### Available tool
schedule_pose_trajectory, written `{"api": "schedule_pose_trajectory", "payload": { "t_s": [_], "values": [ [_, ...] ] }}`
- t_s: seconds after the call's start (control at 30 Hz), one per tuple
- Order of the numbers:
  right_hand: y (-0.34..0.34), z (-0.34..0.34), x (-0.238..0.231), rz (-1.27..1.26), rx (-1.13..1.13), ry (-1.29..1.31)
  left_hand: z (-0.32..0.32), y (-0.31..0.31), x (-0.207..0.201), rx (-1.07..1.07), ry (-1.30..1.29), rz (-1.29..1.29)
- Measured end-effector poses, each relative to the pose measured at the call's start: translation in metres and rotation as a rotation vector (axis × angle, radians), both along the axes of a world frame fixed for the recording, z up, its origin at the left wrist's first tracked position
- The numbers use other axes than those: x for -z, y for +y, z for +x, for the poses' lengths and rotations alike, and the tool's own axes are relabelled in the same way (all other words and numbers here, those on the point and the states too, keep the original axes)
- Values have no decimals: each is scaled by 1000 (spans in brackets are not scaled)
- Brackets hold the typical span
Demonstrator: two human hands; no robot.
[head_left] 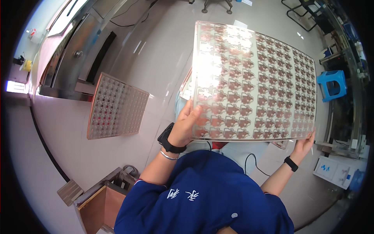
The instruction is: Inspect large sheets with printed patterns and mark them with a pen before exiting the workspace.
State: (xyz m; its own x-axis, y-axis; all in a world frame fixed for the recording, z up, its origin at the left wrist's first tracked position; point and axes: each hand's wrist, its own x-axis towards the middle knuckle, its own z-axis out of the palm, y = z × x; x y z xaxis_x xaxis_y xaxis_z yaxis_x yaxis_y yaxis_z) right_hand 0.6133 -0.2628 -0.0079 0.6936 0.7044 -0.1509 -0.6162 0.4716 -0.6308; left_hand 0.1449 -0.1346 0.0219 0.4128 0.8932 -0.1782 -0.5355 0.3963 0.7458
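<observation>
At the far left a metal cabinet (74,58) stands along the wall, with a black cable (46,146) curving over the pale floor (156,50) below it. Just right of the cabinet a stack of patterned sheets (115,106) lies flat on the floor. Lower down, a wooden box (102,201) sits beside the person's blue sleeve.

The left hand (186,124) is closed on the lower left edge of a large clear sheet (255,84), thumb over the front face and fingers behind it. The wrist carries a black band and a thin silver bangle. The sheet is held up off the floor between the 2 hands, tilted toward the camera, and it is covered in rows of small copper-coloured shapes; glare whitens its upper left part.

The right hand (304,143) grips the sheet's lower right corner. Farther right stands a blue stool (332,84).
</observation>
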Motion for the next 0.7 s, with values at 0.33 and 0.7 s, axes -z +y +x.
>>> {"api": "schedule_pose_trajectory", "payload": {
  "t_s": [0.33,0.7],
  "values": [
    [5,-25,-24,-55,10,-100,-9,4,10,-141,73,71],
    [40,-82,-59,-136,-196,-266,-84,7,19,-277,96,118]
  ]
}}
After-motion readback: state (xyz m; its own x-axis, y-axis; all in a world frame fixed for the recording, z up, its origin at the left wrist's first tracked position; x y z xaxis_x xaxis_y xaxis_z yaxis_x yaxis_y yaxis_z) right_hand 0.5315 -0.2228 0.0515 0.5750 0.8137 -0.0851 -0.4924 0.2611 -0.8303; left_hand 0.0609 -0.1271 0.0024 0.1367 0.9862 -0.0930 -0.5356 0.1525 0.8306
